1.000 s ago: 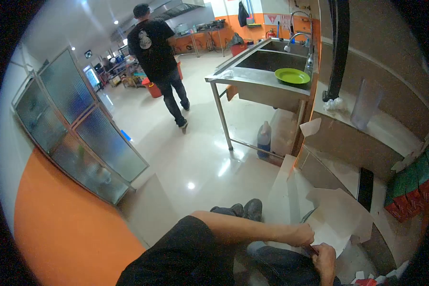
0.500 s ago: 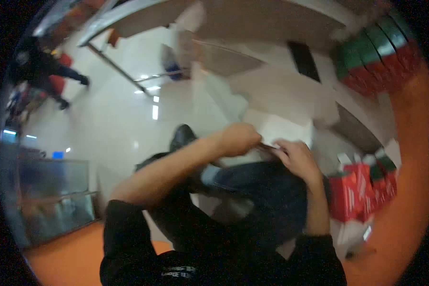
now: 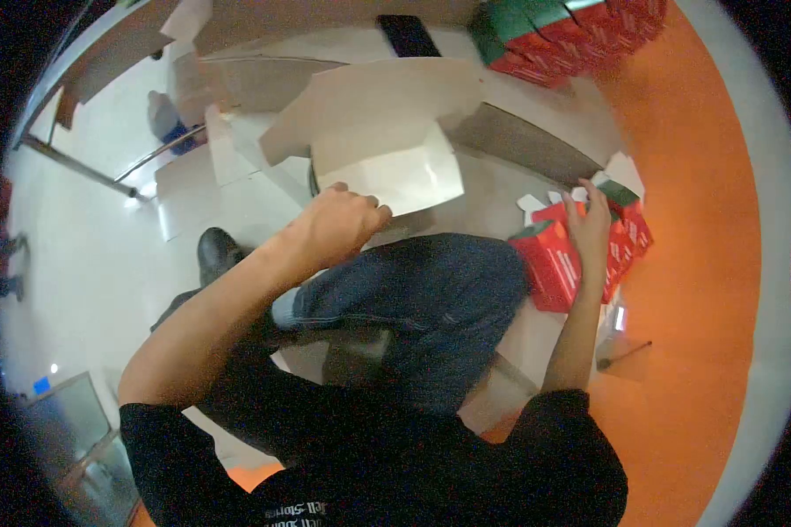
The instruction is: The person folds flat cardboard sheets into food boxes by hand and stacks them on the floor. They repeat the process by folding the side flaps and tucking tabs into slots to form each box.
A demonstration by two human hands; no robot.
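Observation:
My left hand (image 3: 347, 221) is closed, its fingers curled at the lower left edge of a white and brown cardboard carton (image 3: 391, 171) with flaps spread out. The carton's glossy white inner face shows, above my bent knee. Over on the right, my right hand (image 3: 591, 224) lies over a group of red and green boxes (image 3: 549, 263) with raised white flaps. Its fingers are apart and touch or nearly touch the box tops; it grips nothing that I can see.
More red and green boxes (image 3: 571, 44) stand in a row at the upper right. A black flat object like a phone (image 3: 409, 35) lies on the cardboard at the top. A metal rail (image 3: 79, 167) is at the left, and orange flooring (image 3: 694, 263) runs along the right.
My hands were close together on a thin edge; now they are far apart. My right hand has moved right to the red boxes. The view has turned right, and the carton shows more clearly.

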